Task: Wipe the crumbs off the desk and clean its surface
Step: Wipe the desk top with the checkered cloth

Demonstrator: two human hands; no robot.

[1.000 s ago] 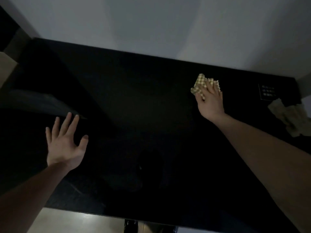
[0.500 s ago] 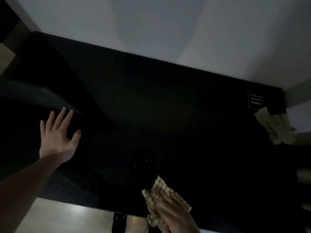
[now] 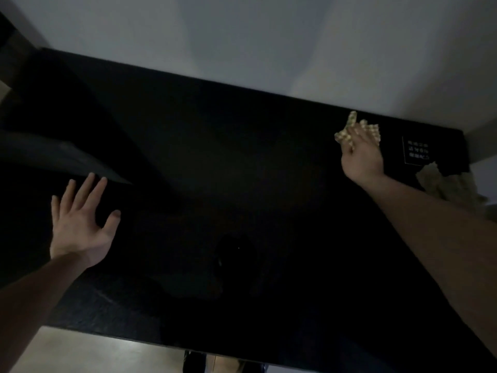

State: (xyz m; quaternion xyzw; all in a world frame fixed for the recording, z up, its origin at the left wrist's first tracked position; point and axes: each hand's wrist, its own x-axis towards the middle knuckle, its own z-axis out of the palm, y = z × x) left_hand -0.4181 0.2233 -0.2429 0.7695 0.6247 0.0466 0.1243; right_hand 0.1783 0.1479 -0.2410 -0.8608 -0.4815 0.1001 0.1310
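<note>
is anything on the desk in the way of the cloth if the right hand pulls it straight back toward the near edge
Nothing visible does. The right hand presses the checkered cloth at the far right of the desk, and the dark surface toward the near edge looks bare. The crumpled rag lies off to the right, the left hand far left.

The right hand [image 3: 361, 154] has swept the checkered cloth [image 3: 355, 129] from the lower middle of the frame up to the upper right. It now presses the cloth on the tabletop [image 3: 215, 146] near the back edge.
</note>
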